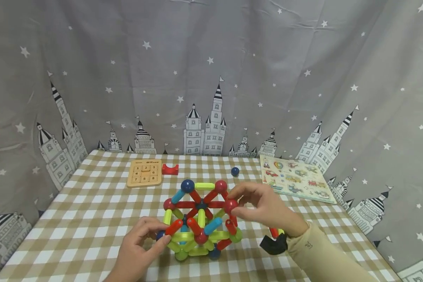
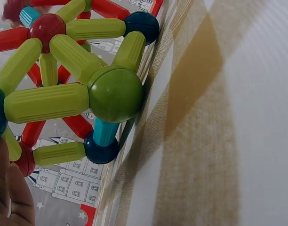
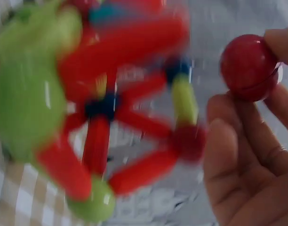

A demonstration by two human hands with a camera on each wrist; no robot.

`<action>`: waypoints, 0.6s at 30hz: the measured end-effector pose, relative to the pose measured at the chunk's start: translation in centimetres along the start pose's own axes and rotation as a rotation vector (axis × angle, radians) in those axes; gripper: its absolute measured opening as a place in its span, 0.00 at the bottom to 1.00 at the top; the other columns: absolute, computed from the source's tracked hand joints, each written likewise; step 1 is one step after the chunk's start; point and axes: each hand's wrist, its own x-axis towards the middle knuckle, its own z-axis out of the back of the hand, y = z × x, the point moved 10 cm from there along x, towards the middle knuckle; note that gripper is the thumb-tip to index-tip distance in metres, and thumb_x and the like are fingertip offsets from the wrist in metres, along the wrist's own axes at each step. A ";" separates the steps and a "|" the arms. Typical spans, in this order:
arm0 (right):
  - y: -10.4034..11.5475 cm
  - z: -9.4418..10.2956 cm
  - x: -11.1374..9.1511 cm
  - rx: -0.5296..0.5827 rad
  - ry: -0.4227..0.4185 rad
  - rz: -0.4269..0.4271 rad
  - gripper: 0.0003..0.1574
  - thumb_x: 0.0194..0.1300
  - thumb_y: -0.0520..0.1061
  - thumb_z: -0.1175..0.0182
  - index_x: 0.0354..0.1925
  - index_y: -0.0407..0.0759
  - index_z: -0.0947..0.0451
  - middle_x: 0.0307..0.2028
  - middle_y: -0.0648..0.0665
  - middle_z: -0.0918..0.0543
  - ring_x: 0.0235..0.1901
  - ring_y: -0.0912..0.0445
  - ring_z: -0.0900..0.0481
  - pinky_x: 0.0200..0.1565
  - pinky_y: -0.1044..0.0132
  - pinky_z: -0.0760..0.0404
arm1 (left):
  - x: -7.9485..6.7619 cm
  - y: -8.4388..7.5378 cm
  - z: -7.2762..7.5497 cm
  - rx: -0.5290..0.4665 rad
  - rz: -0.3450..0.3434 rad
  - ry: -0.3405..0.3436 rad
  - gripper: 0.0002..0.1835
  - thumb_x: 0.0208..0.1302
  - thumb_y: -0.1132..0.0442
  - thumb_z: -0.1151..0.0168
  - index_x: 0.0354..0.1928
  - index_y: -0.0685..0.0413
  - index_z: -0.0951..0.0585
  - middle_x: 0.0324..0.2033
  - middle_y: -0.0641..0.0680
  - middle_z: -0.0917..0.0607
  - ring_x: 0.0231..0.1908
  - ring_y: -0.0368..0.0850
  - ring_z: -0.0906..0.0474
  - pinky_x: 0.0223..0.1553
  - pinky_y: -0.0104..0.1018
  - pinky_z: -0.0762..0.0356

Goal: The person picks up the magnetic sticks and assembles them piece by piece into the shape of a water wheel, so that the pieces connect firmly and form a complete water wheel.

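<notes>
In the head view, a magnetic ball-and-rod structure (image 1: pixel 201 204) of red, yellow-green and light blue rods joined by colored balls stands on the table. My left hand (image 1: pixel 141 243) grips its left side, thumb and fingers at a dark blue ball (image 1: pixel 160 235) and the end of a red rod. A red ball (image 3: pixel 250 68) sits between the thumb and fingertips of my right hand (image 1: pixel 264 203); the right wrist view has it apart from the structure's blurred rods. Low in the left wrist view, a green ball (image 2: pixel 116 93) forms a bottom corner of the structure close to the cloth.
Toward the back lie a wooden number puzzle (image 1: pixel 144 173), a red arched block (image 1: pixel 170 169) and a loose dark blue ball (image 1: pixel 235 171). A picture board (image 1: pixel 296 178) lies at the back right. Beside my right wrist are a black strap (image 1: pixel 273 245) and partly hidden rods (image 1: pixel 275 232).
</notes>
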 end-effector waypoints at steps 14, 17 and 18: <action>2.3 -3.2 -0.5 -0.207 0.055 0.126 0.16 0.65 0.37 0.31 0.52 0.44 0.18 0.46 0.50 0.13 0.41 0.60 0.15 0.40 0.63 0.12 | 0.0 0.2 0.1 0.007 0.069 0.005 0.08 0.65 0.60 0.27 0.44 0.40 0.15 0.42 0.44 0.19 0.42 0.40 0.22 0.40 0.31 0.18; 1.6 -3.5 -0.3 -0.185 0.087 0.089 0.16 0.66 0.38 0.31 0.52 0.46 0.18 0.45 0.51 0.13 0.41 0.60 0.16 0.40 0.63 0.12 | 0.0 0.2 0.1 0.006 0.069 0.009 0.08 0.65 0.60 0.27 0.44 0.40 0.15 0.42 0.44 0.19 0.42 0.40 0.23 0.40 0.31 0.19; 1.5 -3.6 -0.3 -0.185 0.100 0.086 0.16 0.67 0.39 0.31 0.53 0.47 0.19 0.46 0.51 0.13 0.41 0.61 0.16 0.40 0.63 0.12 | 0.1 0.2 0.1 0.005 0.071 0.010 0.08 0.65 0.59 0.27 0.44 0.40 0.15 0.42 0.44 0.19 0.42 0.40 0.23 0.40 0.31 0.19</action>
